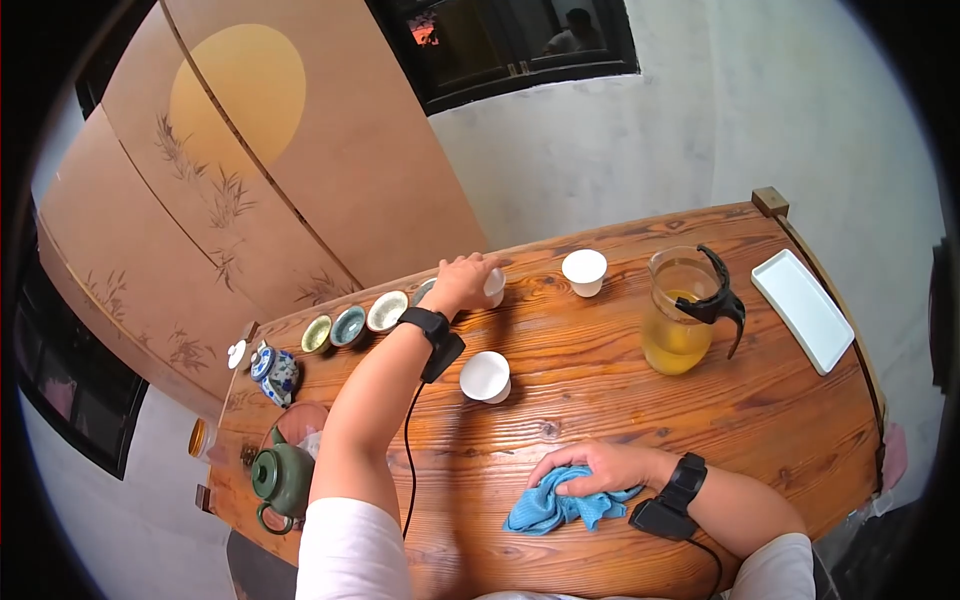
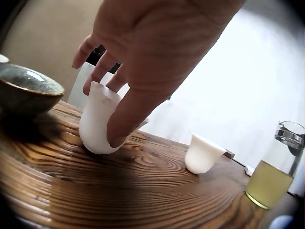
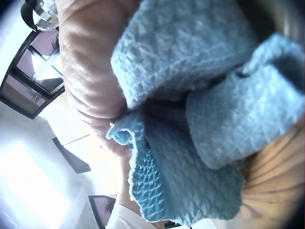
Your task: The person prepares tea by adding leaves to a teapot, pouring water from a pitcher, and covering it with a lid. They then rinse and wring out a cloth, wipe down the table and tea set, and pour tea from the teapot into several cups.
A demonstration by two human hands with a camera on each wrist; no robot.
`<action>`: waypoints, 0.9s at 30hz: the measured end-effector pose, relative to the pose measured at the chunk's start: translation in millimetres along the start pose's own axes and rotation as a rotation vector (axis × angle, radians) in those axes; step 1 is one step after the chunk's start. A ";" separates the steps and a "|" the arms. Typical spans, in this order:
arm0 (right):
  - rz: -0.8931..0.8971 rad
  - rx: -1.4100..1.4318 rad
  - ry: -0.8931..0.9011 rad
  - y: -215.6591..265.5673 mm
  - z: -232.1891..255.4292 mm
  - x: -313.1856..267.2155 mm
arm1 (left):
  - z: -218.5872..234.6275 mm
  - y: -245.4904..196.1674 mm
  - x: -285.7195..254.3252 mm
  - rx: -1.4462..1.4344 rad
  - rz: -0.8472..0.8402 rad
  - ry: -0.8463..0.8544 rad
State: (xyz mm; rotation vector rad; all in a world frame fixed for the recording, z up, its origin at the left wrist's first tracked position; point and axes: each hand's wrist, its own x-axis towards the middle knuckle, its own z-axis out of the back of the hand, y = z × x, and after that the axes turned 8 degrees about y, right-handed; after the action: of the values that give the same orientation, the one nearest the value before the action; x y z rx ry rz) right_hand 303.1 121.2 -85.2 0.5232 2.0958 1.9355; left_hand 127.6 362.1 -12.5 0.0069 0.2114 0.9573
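At the table's far side my left hand [image 1: 464, 284] grips a small white pitcher [image 2: 95, 121], thumb on the near side and fingers behind it. The pitcher stands on the wood with its lip upward; the hand covers much of it. Right beside it sits a grey-green bowl [image 2: 29, 90], and a white cup [image 1: 584, 271] stands farther right. A white lidless bowl-shaped cup [image 1: 486, 377] is nearer the middle. Close to the front edge my right hand [image 1: 610, 468] holds a crumpled blue cloth [image 3: 190, 176] against the tabletop, its folds bunched under the fingers.
A glass jug [image 1: 672, 335] of yellow liquid and a white rectangular tray [image 1: 803, 310] are on the right. Several small bowls, including a teal one [image 1: 348, 326], line the far left edge. A blue-and-white pot [image 1: 275, 373] and a green teapot [image 1: 282, 482] stand at left.
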 end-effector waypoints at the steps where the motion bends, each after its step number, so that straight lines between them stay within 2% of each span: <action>1: 0.008 -0.021 0.008 -1.2 0.1 -0.2 | -1.3 4.0 2.5 0.007 0.034 0.029; 3: 0.014 -0.024 0.009 -2.1 0.7 0.2 | -1.4 9.2 4.7 0.008 0.090 0.061; 7: 0.021 -0.017 0.012 -1.8 0.2 0.8 | -2.3 16.1 3.2 -0.013 0.093 0.074; 16: 0.016 -0.044 0.011 -0.8 -0.2 0.4 | -9.9 14.0 -4.7 -0.042 0.149 0.029; 18: 0.012 -0.048 0.005 0.7 -1.0 0.2 | -8.4 8.9 -15.4 -0.009 0.119 -0.111; 22: 0.021 -0.049 0.005 -0.9 -0.3 0.4 | 12.8 -2.6 -49.4 -0.114 0.015 -0.175; 24: 0.013 -0.044 0.001 0.4 -1.0 0.2 | 17.6 -11.5 -77.2 -0.306 -0.252 0.076; 26: 0.002 -0.043 -0.003 2.4 -1.1 0.6 | 18.1 -28.3 -106.6 -0.237 -0.357 0.176; 27: -0.010 -0.030 -0.002 3.7 -0.8 0.6 | 26.5 -42.5 -118.1 -0.166 -0.321 0.264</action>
State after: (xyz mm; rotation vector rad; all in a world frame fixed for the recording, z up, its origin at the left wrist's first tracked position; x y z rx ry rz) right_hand 302.5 121.0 -81.4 0.5070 2.0612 1.9562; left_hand 101.2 244.0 30.1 -0.2992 0.3644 0.6507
